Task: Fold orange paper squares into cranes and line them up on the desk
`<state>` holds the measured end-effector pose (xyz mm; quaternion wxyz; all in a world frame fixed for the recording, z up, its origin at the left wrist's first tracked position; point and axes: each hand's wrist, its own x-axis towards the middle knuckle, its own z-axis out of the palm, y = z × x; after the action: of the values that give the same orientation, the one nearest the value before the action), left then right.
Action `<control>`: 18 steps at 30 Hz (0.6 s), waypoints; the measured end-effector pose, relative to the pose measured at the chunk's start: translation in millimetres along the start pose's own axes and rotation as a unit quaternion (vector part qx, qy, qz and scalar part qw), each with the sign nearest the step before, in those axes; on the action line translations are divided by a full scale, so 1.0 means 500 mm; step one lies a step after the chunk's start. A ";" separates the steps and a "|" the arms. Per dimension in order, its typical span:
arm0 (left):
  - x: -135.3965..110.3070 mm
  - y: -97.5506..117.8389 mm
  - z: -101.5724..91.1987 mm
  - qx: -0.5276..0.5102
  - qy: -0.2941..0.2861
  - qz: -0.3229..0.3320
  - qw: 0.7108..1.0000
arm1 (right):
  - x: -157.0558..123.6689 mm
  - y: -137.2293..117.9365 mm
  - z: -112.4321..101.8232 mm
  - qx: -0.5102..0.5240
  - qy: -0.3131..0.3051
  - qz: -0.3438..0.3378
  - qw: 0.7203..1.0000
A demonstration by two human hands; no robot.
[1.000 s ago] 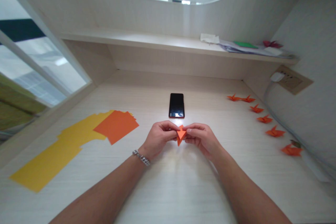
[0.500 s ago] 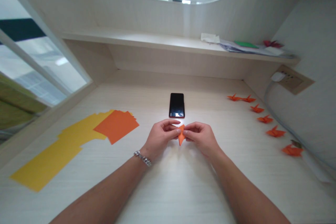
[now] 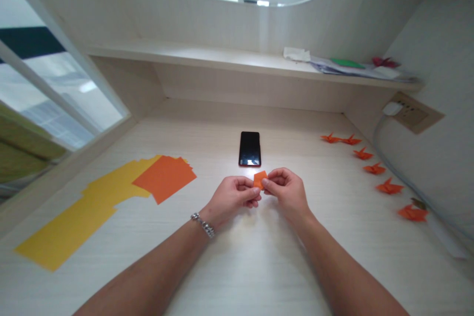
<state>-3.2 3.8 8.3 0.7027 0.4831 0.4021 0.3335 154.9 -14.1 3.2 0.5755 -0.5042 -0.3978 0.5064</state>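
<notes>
Between my two hands is a small piece of folded orange origami paper, held just above the desk in front of the phone. My left hand pinches its lower left part between thumb and fingers. From the other side, my right hand grips it, with the thumb lying on its face. Part of the paper is hidden behind the fingers. A black phone lies flat on the desk just beyond both hands.
Orange paper sheets overlap yellow sheets on the left. Several folded orange cranes line the right side beside a grey cable running from a wall socket. A shelf crosses the back, with papers on it.
The folded paper has turned: its point aimed downward before, and now a blunt, squarish side shows. My left hand sits slightly lower, and both hands have changed their grip.
</notes>
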 end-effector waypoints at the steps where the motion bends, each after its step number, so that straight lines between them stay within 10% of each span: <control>1: -0.001 0.001 0.000 0.009 0.000 0.003 1.000 | 0.000 0.000 0.000 0.007 -0.007 0.010 1.000; 18: -0.006 -0.009 0.007 0.174 0.004 0.121 0.977 | 0.006 0.009 -0.007 -0.117 -0.064 -0.023 0.991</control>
<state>-1.1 -1.7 5.8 0.5604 0.6422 0.3950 0.3428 157.8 -12.1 -2.1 0.4980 -0.5252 -0.5015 0.4740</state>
